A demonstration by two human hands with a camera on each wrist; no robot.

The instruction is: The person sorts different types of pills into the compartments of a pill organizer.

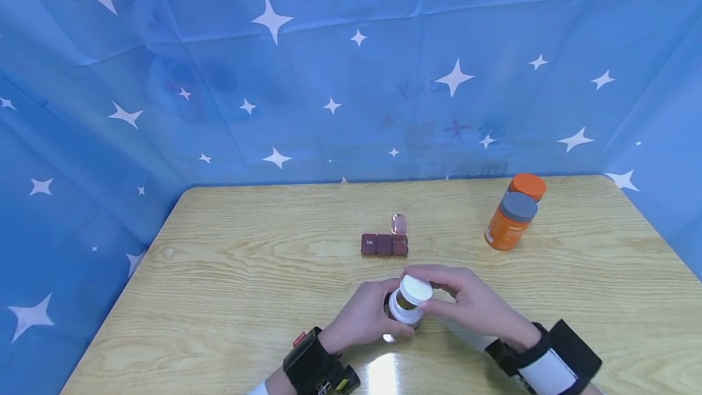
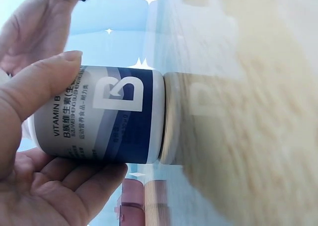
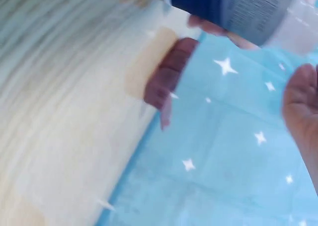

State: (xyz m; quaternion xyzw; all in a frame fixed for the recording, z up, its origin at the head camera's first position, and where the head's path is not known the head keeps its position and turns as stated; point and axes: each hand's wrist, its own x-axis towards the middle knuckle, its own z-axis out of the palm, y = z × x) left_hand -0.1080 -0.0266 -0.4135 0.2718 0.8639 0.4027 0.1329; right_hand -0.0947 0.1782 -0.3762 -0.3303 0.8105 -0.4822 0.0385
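My left hand [image 1: 370,316] grips a white vitamin B bottle [image 2: 104,114] with a navy band and a large letter B. In the left wrist view its thumb lies over the label and the other fingers curl beneath. The bottle's base is right at its reflection on the tabletop. My right hand [image 1: 466,300] pinches the white cap [image 1: 415,288] between thumb and fingers. The cap sits tilted over the bottle's top, and a dark gold patch shows between it and the white rim. In the right wrist view the cap end is blurred.
Dark maroon square pieces [image 1: 384,244] stand in a row behind the hands, with a shiny pink piece [image 1: 398,224] at their right end. Two orange jars stand at back right, one with a grey lid [image 1: 518,206], one with an orange lid [image 1: 528,185]. Blue starred cloth [image 1: 329,78] surrounds the wooden table [image 1: 247,249].
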